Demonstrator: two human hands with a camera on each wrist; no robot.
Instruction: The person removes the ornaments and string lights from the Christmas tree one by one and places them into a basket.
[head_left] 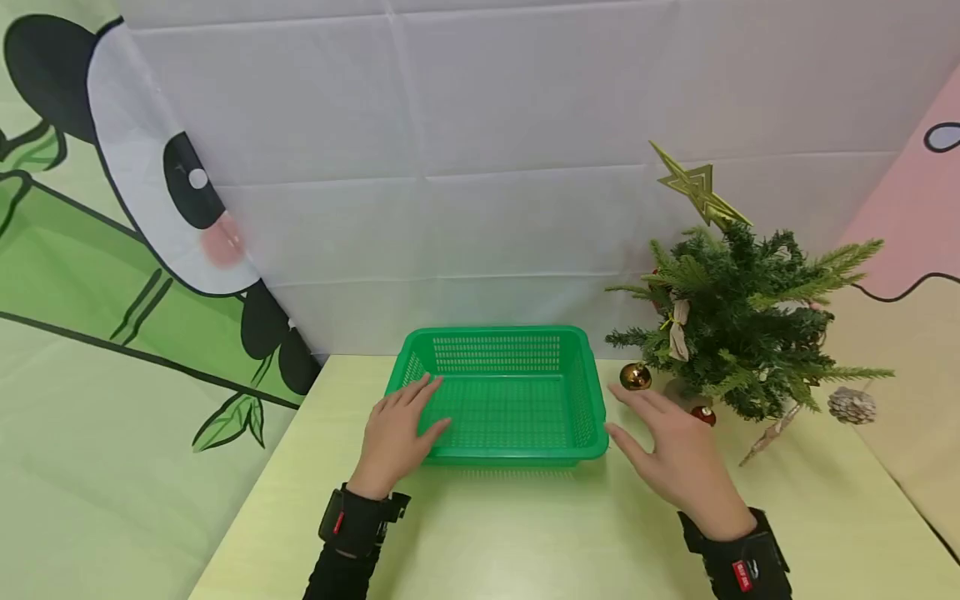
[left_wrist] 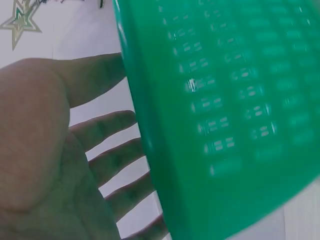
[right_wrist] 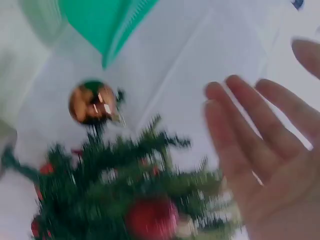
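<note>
- Pale yellow-green counter (head_left: 525, 533) in front of a creased white cloth backdrop (head_left: 510, 150); I see a printed panda (head_left: 150, 167) to its left.
- Near the backdrop, I have a rectangular green plastic basket (head_left: 510, 408) with slotted walls, upright on the counter.
- At its left side I see the person's left hand (head_left: 393, 437), fingers straight, thumb well apart; my left wrist view loses the fingertips behind the green rim, so I cannot tell whether they touch.
- Just beside its right side is the right hand (head_left: 675, 446), fingers extended, thumb apart from them.
- Beyond that hand's fingertips I see a shiny bronze ball (head_left: 635, 377).
- Farther right stands a small green artificial Christmas tree (head_left: 750, 325) with a gold star (head_left: 700, 190), a glossy red ball (head_left: 703, 415) and a whitish pinecone (head_left: 852, 406).
- Around both wrists I see black straps (head_left: 360, 523) with red tags.
</note>
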